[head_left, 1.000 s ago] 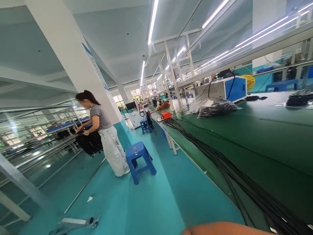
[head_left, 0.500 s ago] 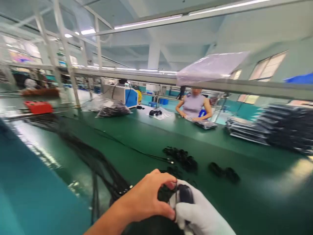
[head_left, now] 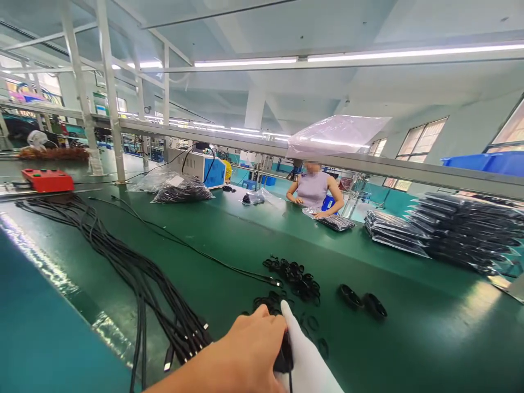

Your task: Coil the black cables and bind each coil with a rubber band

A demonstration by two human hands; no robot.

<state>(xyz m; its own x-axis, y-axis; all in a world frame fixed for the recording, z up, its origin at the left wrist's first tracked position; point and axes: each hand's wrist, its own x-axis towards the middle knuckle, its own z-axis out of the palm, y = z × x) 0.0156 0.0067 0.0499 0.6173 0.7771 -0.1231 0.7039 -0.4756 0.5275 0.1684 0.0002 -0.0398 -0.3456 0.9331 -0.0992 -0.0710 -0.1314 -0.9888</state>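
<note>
My bare left hand sits at the bottom middle with its fingers curled over a black coiled cable. My right hand, in a white glove, presses against the same black piece from the right, one gloved finger pointing up. Just beyond the hands, small black rubber rings lie scattered on the green table, and two black ring-like pieces lie to their right. A bundle of long black cables runs along the table's left edge, plug ends near my left wrist.
Across the table a person in a sleeveless top handles bagged cables. Stacks of bagged black cables fill the right. At the back left are a red box, a blue-and-white machine and a plastic bag of cables.
The view swung from the aisle and a standing person to the table. Both hands came into view around a black piece; since half a second ago they dropped lower and the gloved finger points up.
</note>
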